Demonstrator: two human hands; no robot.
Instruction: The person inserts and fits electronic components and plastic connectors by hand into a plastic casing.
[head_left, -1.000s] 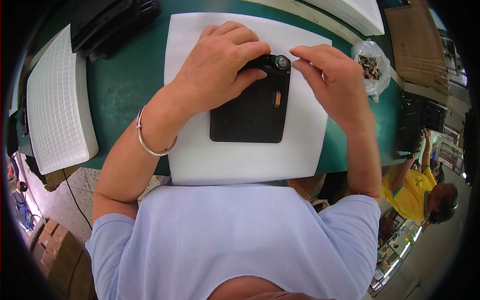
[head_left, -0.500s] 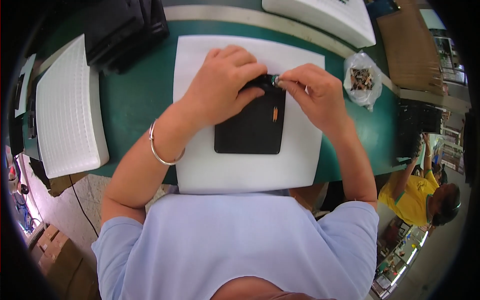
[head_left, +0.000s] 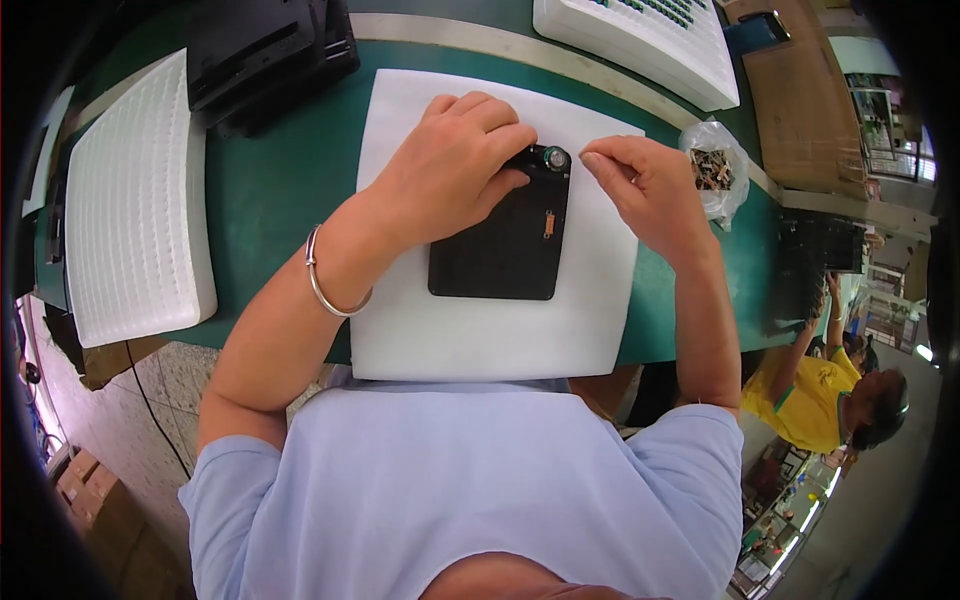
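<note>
A flat black rectangular housing (head_left: 490, 262) lies on a white foam sheet (head_left: 490, 345) in front of me. My left hand (head_left: 458, 160) grips its far end, with the fingers over the far edge and the thumb on its face. At the far right corner sits a small round silvery part (head_left: 555, 157) with a green rim. An orange-brown strip (head_left: 549, 224) shows on the housing's right side. Just right of that corner, apart from it, is my right hand (head_left: 645, 185). Its thumb and forefinger are pinched together; whatever they may hold is too small to see.
A clear plastic bag (head_left: 735, 185) of small brown and dark parts lies at the right on the green table (head_left: 270, 200). White foam trays (head_left: 140, 200) stand left and far right. Black housings (head_left: 270, 60) are stacked far left. Another person in yellow (head_left: 815, 400) is at the right.
My right hand has drawn away from the housing's corner toward the right, uncovering the round part. My left hand keeps its grip. The view has shifted slightly.
</note>
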